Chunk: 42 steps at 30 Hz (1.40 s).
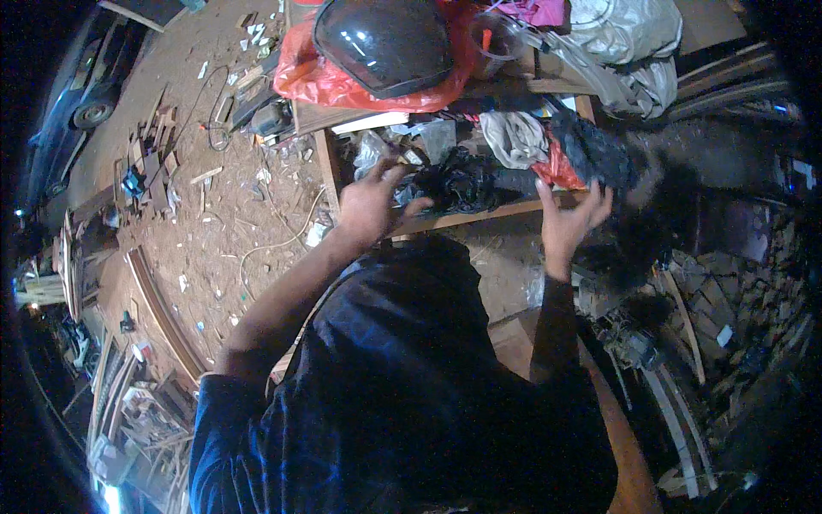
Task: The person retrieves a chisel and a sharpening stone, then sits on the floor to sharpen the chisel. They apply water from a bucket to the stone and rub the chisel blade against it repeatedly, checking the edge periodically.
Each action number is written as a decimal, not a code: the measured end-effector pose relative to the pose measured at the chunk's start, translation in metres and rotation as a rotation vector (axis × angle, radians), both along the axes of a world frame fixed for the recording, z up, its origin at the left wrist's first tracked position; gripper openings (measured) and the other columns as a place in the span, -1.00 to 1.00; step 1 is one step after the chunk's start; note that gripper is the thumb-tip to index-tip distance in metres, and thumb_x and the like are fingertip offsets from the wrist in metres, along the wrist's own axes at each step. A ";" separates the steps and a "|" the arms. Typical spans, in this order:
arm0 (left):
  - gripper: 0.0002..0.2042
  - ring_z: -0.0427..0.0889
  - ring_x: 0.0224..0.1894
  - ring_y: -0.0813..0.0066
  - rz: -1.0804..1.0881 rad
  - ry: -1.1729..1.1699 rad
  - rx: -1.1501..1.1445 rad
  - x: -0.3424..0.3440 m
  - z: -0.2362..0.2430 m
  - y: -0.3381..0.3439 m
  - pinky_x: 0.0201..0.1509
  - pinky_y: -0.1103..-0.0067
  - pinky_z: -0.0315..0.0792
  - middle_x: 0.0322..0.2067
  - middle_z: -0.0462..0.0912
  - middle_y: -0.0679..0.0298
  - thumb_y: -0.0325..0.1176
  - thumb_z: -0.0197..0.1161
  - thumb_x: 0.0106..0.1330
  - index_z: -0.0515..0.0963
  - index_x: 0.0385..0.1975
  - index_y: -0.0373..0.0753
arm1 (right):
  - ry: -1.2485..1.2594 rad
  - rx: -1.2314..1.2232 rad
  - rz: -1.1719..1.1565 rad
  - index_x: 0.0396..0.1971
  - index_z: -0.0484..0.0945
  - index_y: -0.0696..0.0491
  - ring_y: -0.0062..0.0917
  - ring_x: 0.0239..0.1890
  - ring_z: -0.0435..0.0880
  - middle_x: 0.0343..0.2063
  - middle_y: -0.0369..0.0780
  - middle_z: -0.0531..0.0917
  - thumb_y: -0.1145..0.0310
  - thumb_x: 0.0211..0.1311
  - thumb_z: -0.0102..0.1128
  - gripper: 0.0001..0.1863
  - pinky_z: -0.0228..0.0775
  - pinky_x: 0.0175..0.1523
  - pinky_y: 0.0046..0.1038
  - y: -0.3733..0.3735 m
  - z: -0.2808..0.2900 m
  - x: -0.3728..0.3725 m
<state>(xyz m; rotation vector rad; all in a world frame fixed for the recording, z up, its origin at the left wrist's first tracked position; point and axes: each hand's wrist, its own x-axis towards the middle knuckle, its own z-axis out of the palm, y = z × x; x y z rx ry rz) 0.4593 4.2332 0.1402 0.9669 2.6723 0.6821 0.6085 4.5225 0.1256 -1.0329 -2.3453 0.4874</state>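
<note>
A wooden drawer [479, 212] stands pulled out in front of me, full of odds and ends. My left hand [370, 206] is over its left front corner, fingers apart and holding nothing. Beside those fingers lie a crumpled clear plastic bag [370, 152] and a tangled black bundle [467, 184]. At the drawer's right front corner, my right hand [572, 218] has its thumb and fingers spread, nothing visible between them. Just beyond it are a red plastic piece [561, 167], a greyish-white cloth [514, 140] and a dark crumpled cloth or bag [595, 150] hanging over the drawer's right side.
On the tabletop above the drawer, a dark visored helmet [385, 43] rests on a red plastic bag [295, 77]. A clear cup [497, 43] and a grey-white cloth [634, 43] are alongside. Wood scraps [154, 163] litter the dirt floor; a vehicle [86, 86] is at far left.
</note>
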 end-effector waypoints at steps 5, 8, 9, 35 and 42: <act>-0.57 0.75 -0.15 0.07 -0.350 -0.140 -0.444 -0.009 -0.040 0.059 -0.14 0.23 0.64 0.07 0.60 -0.04 -0.04 0.19 0.34 0.51 0.14 -0.09 | -0.355 -0.226 0.048 0.19 0.37 0.23 0.04 0.22 0.45 0.16 0.18 0.48 -0.04 0.03 0.48 -0.14 0.26 0.31 -0.13 0.069 -0.037 -0.036; -0.72 0.76 -0.23 0.12 -0.366 -0.242 -0.630 -0.017 -0.059 0.048 -0.21 0.25 0.64 -0.24 0.73 0.06 -0.28 0.19 0.28 0.60 -0.03 -0.12 | -0.188 -0.137 0.023 -0.08 0.60 0.18 0.04 -0.02 0.64 -0.11 0.11 0.67 0.10 0.11 0.38 -0.50 0.43 0.10 -0.07 0.093 -0.068 -0.028; -0.76 0.76 -0.26 0.13 -0.299 -0.192 -0.632 -0.019 -0.058 0.034 -0.23 0.25 0.64 -0.30 0.73 0.09 -0.29 0.20 0.26 0.62 -0.10 -0.14 | -0.121 -0.181 -0.023 -0.14 0.62 0.19 0.04 -0.08 0.66 -0.17 0.10 0.69 0.13 0.15 0.33 -0.57 0.46 0.04 -0.06 0.100 -0.065 -0.023; -0.73 0.70 -0.20 -0.05 -0.012 -0.262 -0.389 0.001 -0.043 -0.038 -0.16 0.13 0.60 -0.20 0.69 0.00 -0.23 0.22 0.28 0.54 -0.09 -0.18 | 0.097 -0.555 0.030 -0.21 0.63 0.28 -0.32 -0.20 0.68 -0.22 -0.09 0.74 0.18 0.16 0.42 -0.57 0.46 0.01 -0.29 0.145 -0.050 -0.050; -0.74 0.70 -0.23 -0.05 -0.043 -0.264 -0.348 -0.003 -0.038 -0.044 -0.19 0.13 0.59 -0.21 0.69 0.03 -0.20 0.22 0.30 0.58 -0.09 -0.13 | 0.023 -0.331 -0.012 -0.26 0.63 0.28 -0.17 -0.18 0.71 -0.23 0.02 0.73 0.15 0.16 0.38 -0.57 0.47 0.02 -0.23 0.140 -0.041 -0.055</act>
